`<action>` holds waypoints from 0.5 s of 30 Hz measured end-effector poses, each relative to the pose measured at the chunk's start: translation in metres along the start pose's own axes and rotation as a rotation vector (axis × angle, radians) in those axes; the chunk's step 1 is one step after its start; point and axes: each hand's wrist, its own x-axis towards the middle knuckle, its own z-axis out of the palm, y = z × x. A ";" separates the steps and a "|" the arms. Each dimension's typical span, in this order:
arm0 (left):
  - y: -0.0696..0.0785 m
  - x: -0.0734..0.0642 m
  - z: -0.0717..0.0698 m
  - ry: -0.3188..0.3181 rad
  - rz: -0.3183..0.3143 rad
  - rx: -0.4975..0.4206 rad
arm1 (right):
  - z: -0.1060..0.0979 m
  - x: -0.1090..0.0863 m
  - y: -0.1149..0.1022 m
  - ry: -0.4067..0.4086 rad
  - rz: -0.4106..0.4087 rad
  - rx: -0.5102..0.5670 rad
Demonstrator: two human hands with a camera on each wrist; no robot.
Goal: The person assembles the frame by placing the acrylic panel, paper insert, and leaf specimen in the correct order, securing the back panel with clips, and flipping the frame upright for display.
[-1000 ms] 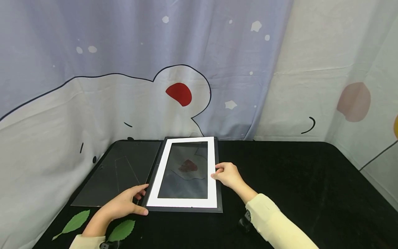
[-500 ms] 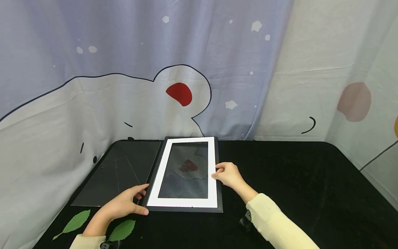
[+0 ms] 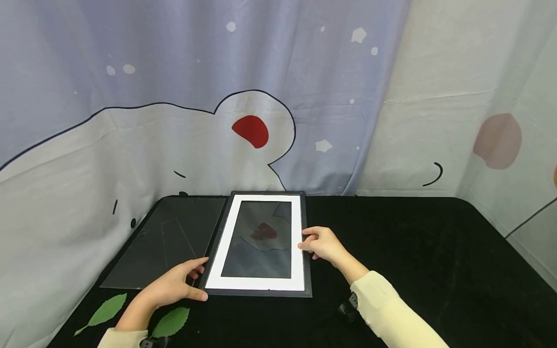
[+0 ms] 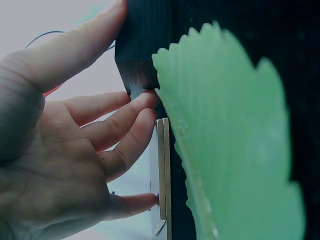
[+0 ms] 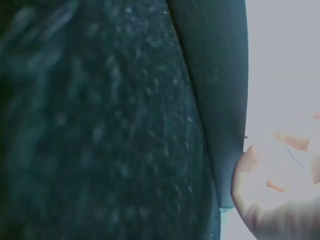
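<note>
Two hands on this one: your left hand (image 3: 174,282) is loosely spread at the left edge of the black frame (image 3: 256,293), thumb by its near corner; your right hand (image 3: 322,244) has its thumb at the right edge of the white mat (image 3: 256,283), index beside it, can't tell if pinching. Mat sits between your hands, around a glossy dark pane (image 3: 261,261). Dark board (image 3: 187,222) lies past your left fingers. Stemmed leaf (image 3: 106,309) left of your left wrist, second leaf (image 3: 171,321) just right of it. Black table (image 3: 391,261) underneath, printed curtain (image 3: 330,72) beyond both hands.
</note>
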 end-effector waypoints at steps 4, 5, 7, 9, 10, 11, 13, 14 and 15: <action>-0.001 0.000 0.000 -0.006 0.003 -0.003 | -0.012 -0.009 0.001 -0.063 0.005 0.048; -0.001 0.000 0.000 -0.008 0.007 -0.001 | -0.015 -0.012 0.000 -0.078 0.007 0.055; -0.001 0.001 0.000 -0.006 0.004 -0.002 | -0.021 -0.021 -0.002 -0.111 0.000 0.062; -0.001 0.001 0.000 -0.008 0.010 0.004 | -0.026 -0.029 -0.004 -0.144 -0.005 0.081; 0.000 0.001 0.000 -0.007 0.008 0.003 | -0.028 -0.033 -0.005 -0.157 -0.012 0.088; 0.000 0.001 0.000 -0.006 0.004 0.001 | -0.030 -0.037 -0.006 -0.170 -0.021 0.091; 0.000 0.001 0.000 -0.004 0.002 0.002 | -0.034 -0.044 -0.006 -0.200 -0.041 0.108; -0.001 0.001 0.000 -0.005 0.003 0.003 | -0.035 -0.047 -0.007 -0.214 -0.052 0.118; -0.001 0.000 0.000 -0.004 0.000 0.002 | -0.036 -0.050 -0.007 -0.228 -0.063 0.127</action>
